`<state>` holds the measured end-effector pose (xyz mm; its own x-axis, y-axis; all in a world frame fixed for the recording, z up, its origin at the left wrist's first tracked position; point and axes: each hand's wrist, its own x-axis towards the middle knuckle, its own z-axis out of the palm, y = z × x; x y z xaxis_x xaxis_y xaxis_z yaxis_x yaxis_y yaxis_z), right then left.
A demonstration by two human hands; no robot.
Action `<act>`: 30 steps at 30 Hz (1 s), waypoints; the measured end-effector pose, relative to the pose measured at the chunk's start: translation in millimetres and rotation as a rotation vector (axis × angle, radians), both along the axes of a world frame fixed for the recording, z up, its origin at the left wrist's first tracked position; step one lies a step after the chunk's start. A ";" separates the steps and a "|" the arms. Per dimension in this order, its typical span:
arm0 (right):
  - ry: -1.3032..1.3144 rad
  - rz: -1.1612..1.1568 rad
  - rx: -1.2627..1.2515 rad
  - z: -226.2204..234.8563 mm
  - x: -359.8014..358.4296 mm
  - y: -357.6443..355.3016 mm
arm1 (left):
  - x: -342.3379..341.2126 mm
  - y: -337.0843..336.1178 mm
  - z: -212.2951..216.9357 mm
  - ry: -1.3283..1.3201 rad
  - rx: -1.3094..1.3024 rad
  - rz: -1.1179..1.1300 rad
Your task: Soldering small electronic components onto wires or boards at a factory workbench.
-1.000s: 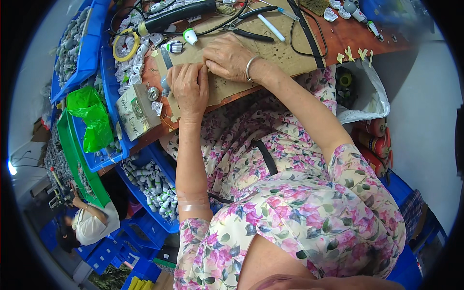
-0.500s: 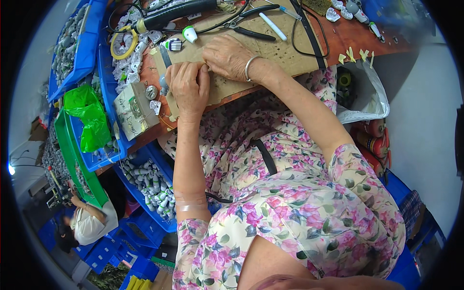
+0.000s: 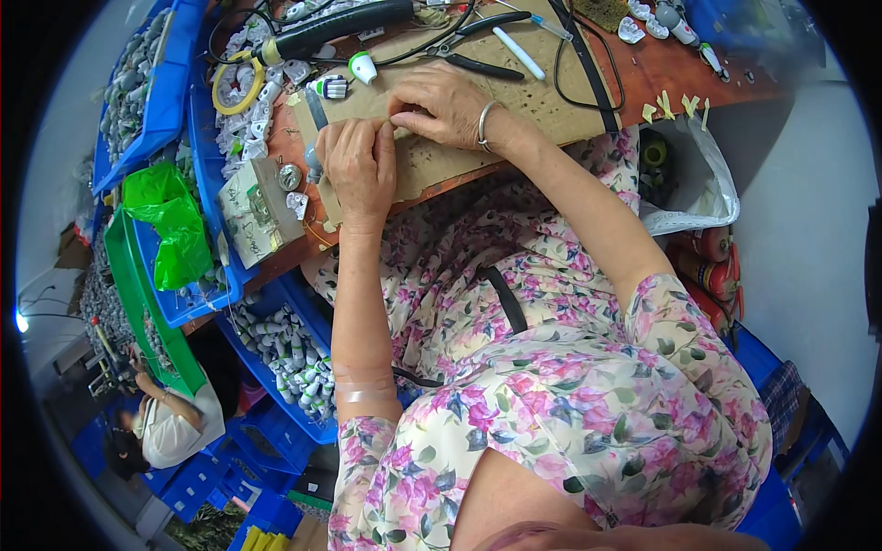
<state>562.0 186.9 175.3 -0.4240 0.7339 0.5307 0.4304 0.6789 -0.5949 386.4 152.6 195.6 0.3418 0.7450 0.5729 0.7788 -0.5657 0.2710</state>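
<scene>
My left hand (image 3: 358,165) lies palm down on a brown cardboard sheet (image 3: 441,165) that covers the wooden bench. Its fingers curl toward my right hand (image 3: 439,103), which wears a silver bangle. The fingertips of both hands meet at one spot on the cardboard. Whatever sits between them is hidden by the fingers. A small white and green part (image 3: 363,66) and a striped one (image 3: 331,87) lie just beyond my left hand.
A black corded tool (image 3: 340,23), pliers (image 3: 478,60), a white pen (image 3: 514,41) and a yellow tape roll (image 3: 234,83) lie at the bench's far side. Blue bins (image 3: 138,83) of small parts and a green bag (image 3: 170,220) are left. Another person (image 3: 170,427) sits lower left.
Both hands stay together at the same spot on the cardboard. Only the view has shifted slightly.
</scene>
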 end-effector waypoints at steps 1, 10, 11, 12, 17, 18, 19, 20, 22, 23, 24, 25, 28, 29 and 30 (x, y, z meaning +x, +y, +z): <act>0.000 -0.002 0.017 -0.6 -0.8 0.4 | 0.0 0.1 -0.2 -0.003 0.002 -0.009; 0.004 0.019 0.062 -6.3 -6.1 1.8 | -0.5 0.2 -0.8 0.018 0.000 -0.020; 0.003 0.013 0.059 -6.4 -6.3 1.7 | -0.5 0.1 -0.7 0.015 0.008 -0.022; 0.005 0.017 0.065 -6.4 -6.4 1.8 | -0.6 0.0 -0.4 0.019 0.007 -0.021; -0.026 0.004 0.077 -5.1 -6.8 2.4 | -1.1 -0.3 3.2 0.022 -0.005 -0.034; -0.025 0.003 0.079 -4.6 -6.8 2.6 | -1.4 -0.5 4.2 0.015 -0.009 -0.046; -0.042 -0.044 0.076 -4.2 -7.0 2.5 | -1.8 -1.1 5.2 0.011 -0.023 -0.054; -0.057 -0.099 0.071 -3.7 -7.1 2.4 | -2.3 -2.1 6.1 0.010 -0.012 -0.058; 0.003 -0.090 0.057 -2.7 -7.0 1.6 | -3.1 -3.4 7.4 -0.046 -0.029 -0.079; 0.068 -0.082 0.037 -2.0 -6.9 1.8 | -3.0 -3.2 7.6 -0.048 -0.020 -0.083; 0.067 -0.083 0.043 -1.2 -6.6 2.3 | -3.0 -3.1 7.6 -0.079 -0.012 -0.065; 0.063 -0.110 0.011 -0.1 -5.9 3.1 | -3.6 -3.1 7.8 -0.108 -0.005 -0.050; 0.050 -0.127 -0.100 3.2 -2.1 4.6 | -4.6 -3.5 7.9 -0.096 -0.008 -0.032; 0.026 -0.141 -0.177 4.4 -1.1 4.7 | -5.0 -3.5 8.0 -0.100 -0.002 -0.035; 0.039 -0.121 -0.179 5.6 -2.0 4.5 | -5.1 -3.4 8.1 -0.097 -0.005 -0.034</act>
<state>560.0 191.4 180.9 -0.3092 0.8622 0.4013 0.4764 0.5057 -0.7192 381.3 149.2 203.6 0.3101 0.7369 0.6007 0.7292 -0.5898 0.3470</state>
